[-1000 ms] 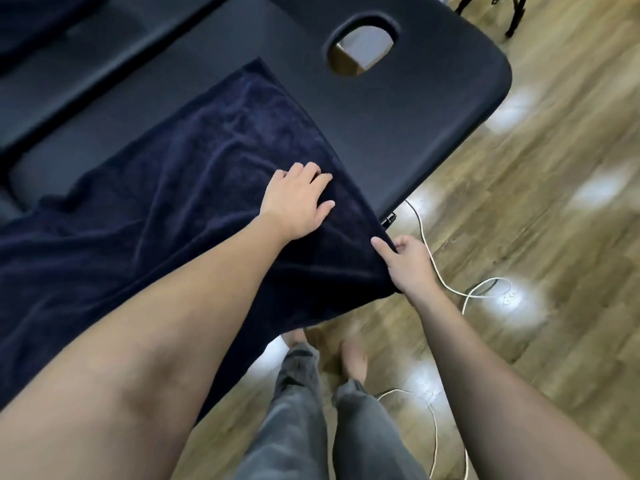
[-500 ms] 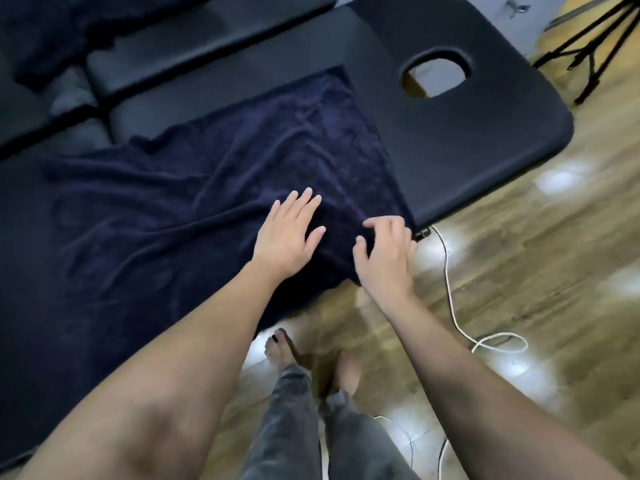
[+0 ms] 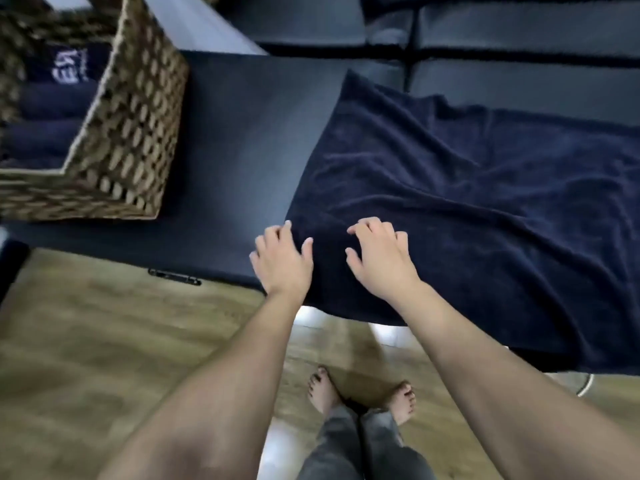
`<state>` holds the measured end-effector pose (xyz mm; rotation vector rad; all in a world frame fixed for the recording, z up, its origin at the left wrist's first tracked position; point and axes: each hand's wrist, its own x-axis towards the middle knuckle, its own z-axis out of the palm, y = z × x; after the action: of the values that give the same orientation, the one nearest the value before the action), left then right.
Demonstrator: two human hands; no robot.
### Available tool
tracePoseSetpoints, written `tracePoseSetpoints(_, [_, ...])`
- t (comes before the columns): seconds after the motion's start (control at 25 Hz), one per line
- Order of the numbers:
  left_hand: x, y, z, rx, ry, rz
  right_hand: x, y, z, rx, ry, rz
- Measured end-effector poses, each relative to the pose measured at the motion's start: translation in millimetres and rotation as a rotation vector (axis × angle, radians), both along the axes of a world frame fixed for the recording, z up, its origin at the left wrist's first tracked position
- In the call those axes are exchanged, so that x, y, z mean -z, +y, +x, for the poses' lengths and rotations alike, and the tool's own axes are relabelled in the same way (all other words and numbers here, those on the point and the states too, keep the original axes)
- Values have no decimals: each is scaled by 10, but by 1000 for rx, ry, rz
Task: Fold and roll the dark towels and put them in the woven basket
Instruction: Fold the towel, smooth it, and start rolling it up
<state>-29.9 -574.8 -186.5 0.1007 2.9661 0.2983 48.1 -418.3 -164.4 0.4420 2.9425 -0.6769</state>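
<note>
Half a second earlier the hands had been working the towel's right end beside the face hole of the table; now the view had swung to its other end, and the woven basket (image 3: 131, 133) had come into sight at the far left on the black massage table (image 3: 235, 140). The dark towel (image 3: 467, 209) lay spread and rumpled across the table, its near edge drooping over the side toward the wooden floor (image 3: 86, 341). The left hand (image 3: 282, 261) sat at the towel's near left corner with fingers curled onto the cloth, and the right hand (image 3: 379, 261) rested just beside it, fingers bent and clawed into the pile; whether either had truly pinched the edge I cannot tell. This suggested that smoothing was done at one end and that gathering this end for the fold or roll was about to begin. Inside the basket lay rolled dark towels (image 3: 48, 112), so part of the job looked finished. One roll bore white lettering, too blurred to read.
</note>
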Motion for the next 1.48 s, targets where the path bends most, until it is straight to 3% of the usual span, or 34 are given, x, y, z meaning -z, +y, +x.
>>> tracePoseSetpoints(0.44, [-45,-448,-42,-203,-56,256,-7,-161,-519,26,-59,70])
tracePoseSetpoints(0.6, [51,-964,34,-340,-115,185,-12,-125,-640,64,-161,42])
tracePoseSetpoints(0.84, [16,-1278,133,-219,-153,141,2,-136,-820,39,-122,113])
tracePoseSetpoints(0.92, [-60,-1135,-25,-251,-48,180,26,-8,-904,62,-61,121])
tracePoseSetpoints(1.0, [-134,-821,-291,-149,37,210,26,147,-1052,87,10,118])
tracePoseSetpoints(1.16, [-187,-2,-924,-14,-16,192,-2,720,-1528,196,120,99])
tracePoseSetpoints(1.32, [-110,723,-1425,-68,-68,144,61,1306,-2110,173,-14,120])
tracePoseSetpoints(1.48, [20,994,-1657,-248,-103,28,169,1349,-2518,109,-112,154])
